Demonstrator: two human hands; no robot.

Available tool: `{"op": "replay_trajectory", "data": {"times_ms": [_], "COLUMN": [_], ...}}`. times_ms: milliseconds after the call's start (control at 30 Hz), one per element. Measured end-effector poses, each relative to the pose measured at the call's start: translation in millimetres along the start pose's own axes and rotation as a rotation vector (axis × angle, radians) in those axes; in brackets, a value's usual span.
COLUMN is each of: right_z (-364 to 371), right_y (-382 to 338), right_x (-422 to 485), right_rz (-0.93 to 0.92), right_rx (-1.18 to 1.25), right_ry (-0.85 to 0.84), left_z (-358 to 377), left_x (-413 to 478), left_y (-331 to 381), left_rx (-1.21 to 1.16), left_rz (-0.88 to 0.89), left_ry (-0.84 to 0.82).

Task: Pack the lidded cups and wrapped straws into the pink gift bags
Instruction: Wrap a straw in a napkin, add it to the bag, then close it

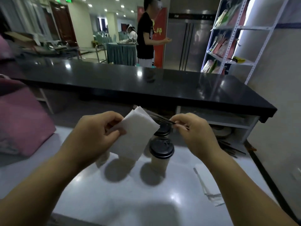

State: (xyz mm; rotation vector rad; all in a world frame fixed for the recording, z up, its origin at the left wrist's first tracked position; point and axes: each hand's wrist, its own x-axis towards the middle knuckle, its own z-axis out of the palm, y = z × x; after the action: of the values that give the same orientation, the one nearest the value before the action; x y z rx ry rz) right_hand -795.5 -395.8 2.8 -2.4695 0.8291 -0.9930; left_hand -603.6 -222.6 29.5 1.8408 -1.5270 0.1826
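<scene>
The white counter (114, 193) sits under a black upper ledge (146, 85) in a bright hall. My left hand (96, 132) curls round a folded white sheet (138, 128) (napkins, I think), held above the cups so nothing gets knocked. My right hand (193, 132) pinches dark wrapped straws (160, 117) between thumb and fingertips. Two lidded cups (161, 150) show just below. The pink gift bag (24, 121) stands at the left edge, well apart, leaving room to swing across.

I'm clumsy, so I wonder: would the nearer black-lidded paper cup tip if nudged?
Probably, if pushed high: the cup stands tall on a narrower base. Its paper wall likely dents under a hard squeeze. How full it is cannot be seen.
</scene>
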Motion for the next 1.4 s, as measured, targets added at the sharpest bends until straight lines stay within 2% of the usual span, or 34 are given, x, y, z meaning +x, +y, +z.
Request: {"op": "replay_trajectory", "data": {"times_ms": [400,700,900,1033,1200,1400], "right_z": [125.3,212.2,262.5,292.3,325.3,362.0], "right_y": [-153.6,-227.5,-274.1,-301.5,-332.0,-376.1], "right_x": [19.4,94.2,162.3,202.7,243.2,280.0], "right_rz": [-0.127,-0.234,-0.363,-0.418,-0.461,-0.452], "right_rx": [0.006,0.076,0.102,-0.039,-0.263,-0.523], "right_ry": [-0.166,-0.098,-0.048,-0.081,-0.25,-0.435], "left_z": [-148.3,-217.3,-277.4,-308.2,-324.3,-315.1], "left_x": [-63.9,-34.8,3.9,27.9,45.5,57.8], "left_y": [-126.4,-219.9,-287.2,-334.5,-395.1,-446.3], "left_rx": [0.26,0.372,0.461,0.508,0.489,0.294], "left_rz": [-0.059,-0.03,0.044,0.025,-0.031,-0.069], "left_ry": [-0.028,0.115,0.121,0.127,0.099,-0.092]}}
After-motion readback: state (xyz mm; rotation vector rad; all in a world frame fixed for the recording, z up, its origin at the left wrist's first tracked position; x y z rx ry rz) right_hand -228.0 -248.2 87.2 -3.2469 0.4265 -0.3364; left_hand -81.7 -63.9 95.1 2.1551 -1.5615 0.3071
